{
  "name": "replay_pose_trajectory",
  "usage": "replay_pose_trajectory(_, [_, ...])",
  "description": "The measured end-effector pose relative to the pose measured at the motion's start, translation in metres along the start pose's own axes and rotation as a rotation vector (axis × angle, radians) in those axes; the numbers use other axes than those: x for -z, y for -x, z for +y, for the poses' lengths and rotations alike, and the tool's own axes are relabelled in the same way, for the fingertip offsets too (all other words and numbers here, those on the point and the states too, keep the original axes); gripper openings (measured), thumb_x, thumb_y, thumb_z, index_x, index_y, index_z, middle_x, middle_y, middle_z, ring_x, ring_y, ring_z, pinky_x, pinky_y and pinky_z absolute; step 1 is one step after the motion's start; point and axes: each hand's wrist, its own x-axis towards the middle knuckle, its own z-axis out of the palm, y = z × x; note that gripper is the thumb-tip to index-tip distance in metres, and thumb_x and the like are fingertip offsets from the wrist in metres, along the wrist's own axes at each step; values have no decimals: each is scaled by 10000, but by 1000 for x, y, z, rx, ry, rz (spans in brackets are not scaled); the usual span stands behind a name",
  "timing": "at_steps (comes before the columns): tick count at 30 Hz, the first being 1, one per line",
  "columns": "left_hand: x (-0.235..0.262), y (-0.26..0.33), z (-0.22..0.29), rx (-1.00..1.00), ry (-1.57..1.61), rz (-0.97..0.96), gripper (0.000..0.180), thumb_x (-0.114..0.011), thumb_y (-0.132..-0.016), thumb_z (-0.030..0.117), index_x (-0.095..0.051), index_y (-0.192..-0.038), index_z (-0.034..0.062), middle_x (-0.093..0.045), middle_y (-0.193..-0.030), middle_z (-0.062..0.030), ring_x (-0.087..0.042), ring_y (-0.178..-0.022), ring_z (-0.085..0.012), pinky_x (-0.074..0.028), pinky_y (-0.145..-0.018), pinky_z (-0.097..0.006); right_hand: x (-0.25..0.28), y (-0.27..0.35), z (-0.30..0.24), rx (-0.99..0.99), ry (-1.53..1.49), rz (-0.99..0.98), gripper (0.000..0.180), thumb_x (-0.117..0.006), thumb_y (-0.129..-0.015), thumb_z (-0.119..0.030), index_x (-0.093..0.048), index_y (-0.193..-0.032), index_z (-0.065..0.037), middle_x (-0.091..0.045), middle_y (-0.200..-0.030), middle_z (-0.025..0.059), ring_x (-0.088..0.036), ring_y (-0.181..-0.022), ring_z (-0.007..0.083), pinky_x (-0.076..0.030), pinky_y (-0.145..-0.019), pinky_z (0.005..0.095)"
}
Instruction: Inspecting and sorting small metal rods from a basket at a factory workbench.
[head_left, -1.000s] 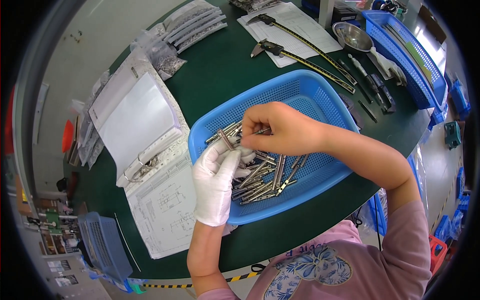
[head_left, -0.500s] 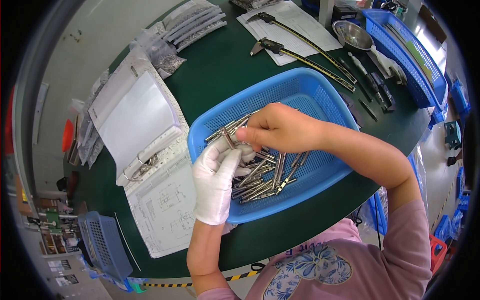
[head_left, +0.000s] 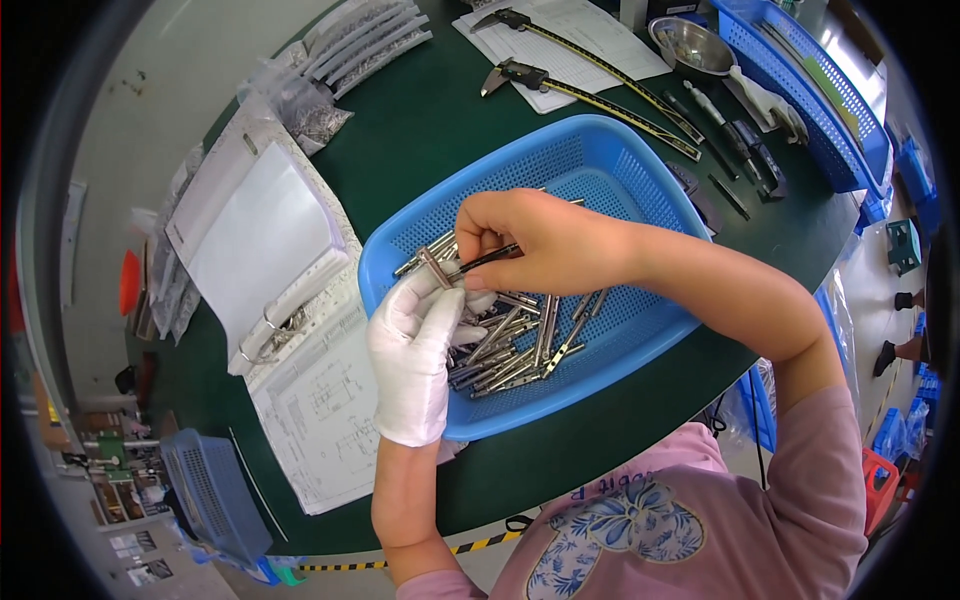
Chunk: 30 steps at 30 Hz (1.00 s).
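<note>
My left hand (head_left: 408, 360), in a white glove, pinches a short slotted metal rod (head_left: 434, 268) between thumb and fingers, tilted over the near-left part of a blue perforated basket (head_left: 640, 190). My bare right hand (head_left: 550, 240) grips a thin, dark pen-like tool (head_left: 492, 259). Its tip points at the metal rod and seems to meet it close to the gloved fingertips; exact contact is hidden. Beneath both hands, several loose metal rods (head_left: 546, 330) with holes and slots lie in the basket.
Left of the basket lies an open ring binder (head_left: 260, 230) above a drawing sheet (head_left: 320, 420). Beyond are two calipers (head_left: 590, 100) on papers and a metal bowl (head_left: 692, 48). Another blue basket (head_left: 800, 90) stands far right, bagged parts (head_left: 365, 40) far left.
The dark pen-like tool now shows in my right hand, whose fingers have turned to point it at the rod. My left hand still holds the rod. The whole view has shifted slightly.
</note>
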Motion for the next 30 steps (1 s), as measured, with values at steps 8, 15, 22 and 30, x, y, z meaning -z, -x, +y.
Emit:
replay_pose_trajectory(8, [0, 1, 0, -3, 9, -4, 236, -513, -855, 62, -547, -1074, -21, -637, -884, -95, -629, -795, -143, -504, -633, -214, 5, 0, -7, -196, 138, -91, 206, -634, -792, -136, -504, -884, -7, -550, -709, 55, -491, -632, 112, -404, -569, 260])
replay_pose_trajectory(15, [-4, 0, -3, -36, -94, 13, 195, -523, -850, 60, -564, -1019, -27, -639, -878, -95, -628, -795, -148, -500, -630, -225, 6, -2, -6, -100, 227, 236, 190, -628, -777, -95, -487, -876, -16, -458, -615, 14, -415, -567, 91, -362, -524, 249])
replay_pose_trajectory(22, [-18, 4, -15, -356, -992, -379, 116, -629, -732, 120, -657, -830, 63, -604, -804, -114, -593, -723, -283, -475, -650, -344, 9, -2, -11, -64, 188, 362, 214, -636, -732, -160, -527, -879, -49, -543, -634, 88, -553, -607, 235, -428, -559, 348])
replay_pose_trajectory(30, [-10, 9, -1, -372, -1443, -238, 156, -635, -730, 167, -623, -843, 60, -561, -828, -104, -581, -753, -288, -475, -652, -376, 6, 1, -10, -52, 379, 300, 191, -635, -737, -181, -540, -839, -51, -513, -597, 88, -528, -554, 220, -408, -522, 329])
